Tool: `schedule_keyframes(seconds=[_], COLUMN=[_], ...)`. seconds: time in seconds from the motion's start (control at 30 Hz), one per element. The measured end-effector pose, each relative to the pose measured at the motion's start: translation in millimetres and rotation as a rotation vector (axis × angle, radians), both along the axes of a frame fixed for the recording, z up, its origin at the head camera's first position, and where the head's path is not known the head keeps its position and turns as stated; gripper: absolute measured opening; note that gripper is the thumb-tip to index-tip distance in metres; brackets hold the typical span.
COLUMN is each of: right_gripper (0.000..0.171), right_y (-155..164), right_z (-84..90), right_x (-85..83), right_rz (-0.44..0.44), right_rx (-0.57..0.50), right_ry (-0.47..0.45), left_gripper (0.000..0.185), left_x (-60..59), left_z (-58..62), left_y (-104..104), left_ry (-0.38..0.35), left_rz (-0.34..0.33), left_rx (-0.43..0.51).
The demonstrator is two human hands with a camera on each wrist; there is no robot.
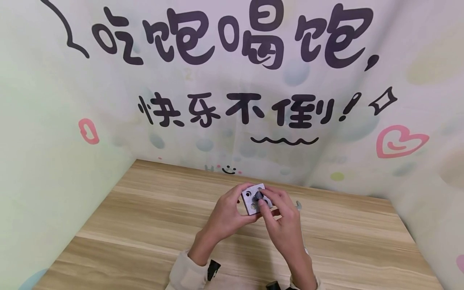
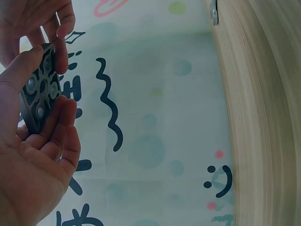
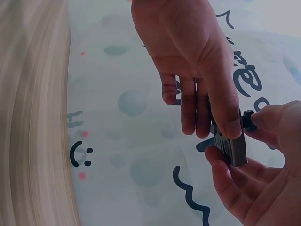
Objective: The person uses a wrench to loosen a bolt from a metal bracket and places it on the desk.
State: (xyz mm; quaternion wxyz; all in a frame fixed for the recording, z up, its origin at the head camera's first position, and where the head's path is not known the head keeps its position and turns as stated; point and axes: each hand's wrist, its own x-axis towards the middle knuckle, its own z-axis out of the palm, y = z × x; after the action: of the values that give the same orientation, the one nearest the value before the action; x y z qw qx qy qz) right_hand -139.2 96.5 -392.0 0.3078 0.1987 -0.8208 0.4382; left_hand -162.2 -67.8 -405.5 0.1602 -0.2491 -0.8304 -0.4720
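Observation:
A square grey metal plate (image 1: 250, 207) with several round holes is held up above the table. My left hand (image 1: 225, 213) grips it by its edges, thumb on the near side and fingers on the far side. On its upper face sits a small dark knob-like piece (image 1: 257, 196), which my right hand (image 1: 284, 219) pinches between thumb and fingertip. The left wrist view shows the plate's other face (image 2: 42, 87), with curved channels and round recesses. Seen from the right wrist, the dark piece (image 3: 249, 119) stands out from the plate; whether it goes into a hole is hidden.
A metal tool with an open, wrench-like end (image 1: 298, 205) lies on the wooden table (image 1: 145, 225), partly hidden behind my right hand. A printed cloth wall (image 1: 203, 145) closes off the back and sides. Black wrist-camera parts (image 1: 214, 270) show near the sleeves.

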Motion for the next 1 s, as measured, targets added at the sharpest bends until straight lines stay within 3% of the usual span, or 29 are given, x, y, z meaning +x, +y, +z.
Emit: schedule_keyframes(seconds=[0.33, 0.63, 1.0], right_gripper=[0.033, 0.024, 0.026], right_y=[-1.6, -4.1, -0.9], right_z=[-0.3, 1.2, 2.9], right_x=[-0.1, 0.2, 0.8], right_rz=[-0.02, -0.046, 0.003], right_rx=[-0.015, -0.031, -0.018], right_ry=[-0.035, 0.021, -0.009], left_gripper=[0.07, 0.069, 0.069], left_x=[-0.7, 0.1, -0.4], left_z=[-0.8, 0.4, -0.6], left_y=[0.2, 2.3, 1.8], left_ry=[0.006, 0.02, 0.025], left_rz=[-0.002, -0.009, 0.009], left_rx=[0.002, -0.002, -0.01])
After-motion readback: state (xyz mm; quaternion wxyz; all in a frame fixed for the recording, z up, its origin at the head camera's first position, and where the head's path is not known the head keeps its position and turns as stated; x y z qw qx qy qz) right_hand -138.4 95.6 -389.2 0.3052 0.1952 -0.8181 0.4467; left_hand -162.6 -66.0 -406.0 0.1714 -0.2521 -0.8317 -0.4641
